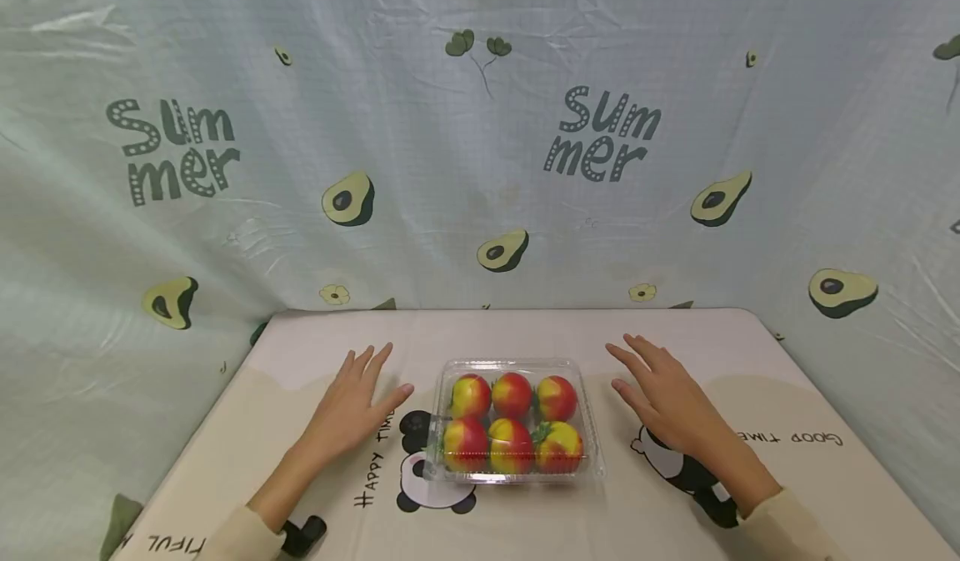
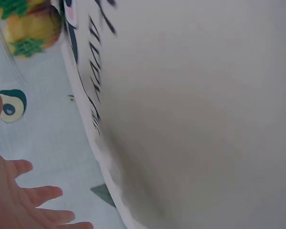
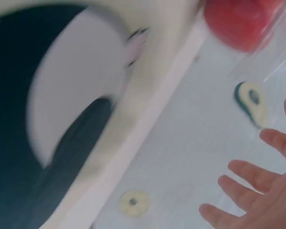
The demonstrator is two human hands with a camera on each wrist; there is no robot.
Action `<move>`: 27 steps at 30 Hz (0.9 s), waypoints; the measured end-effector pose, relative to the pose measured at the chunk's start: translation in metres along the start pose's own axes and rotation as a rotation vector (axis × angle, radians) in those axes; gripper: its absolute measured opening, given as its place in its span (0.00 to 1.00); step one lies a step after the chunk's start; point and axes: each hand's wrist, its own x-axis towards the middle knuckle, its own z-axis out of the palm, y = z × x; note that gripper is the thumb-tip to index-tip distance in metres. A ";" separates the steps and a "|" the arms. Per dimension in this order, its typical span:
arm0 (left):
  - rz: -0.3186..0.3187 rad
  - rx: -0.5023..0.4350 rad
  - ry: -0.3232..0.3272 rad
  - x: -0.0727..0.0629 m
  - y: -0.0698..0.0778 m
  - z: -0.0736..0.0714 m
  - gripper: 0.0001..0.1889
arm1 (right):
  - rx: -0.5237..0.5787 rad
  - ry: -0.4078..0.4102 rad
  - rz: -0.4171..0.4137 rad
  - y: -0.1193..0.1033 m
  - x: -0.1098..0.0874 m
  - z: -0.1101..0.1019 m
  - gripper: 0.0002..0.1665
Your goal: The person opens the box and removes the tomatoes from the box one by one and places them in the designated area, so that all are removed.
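Observation:
A clear plastic box sits on the table between my two hands, its lid down. Inside are several red and yellow round fruits in two rows, with bits of green leaf on some. My left hand is spread to the left of the box, fingers apart and holding nothing. On the other side, my right hand is spread likewise, apart from the box. Both wrist views show the straight, parted fingers, with fruits and a red fruit behind clear plastic.
A light table cover with panda drawings and lettering lies under the box. Behind and at both sides hangs a pale curtain printed with avocados and the word summer. A panda print shows beside the box's front left corner.

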 end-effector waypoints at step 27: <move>-0.346 -1.079 -0.217 -0.009 0.044 0.035 0.26 | 0.065 -0.098 -0.397 -0.099 0.020 0.010 0.49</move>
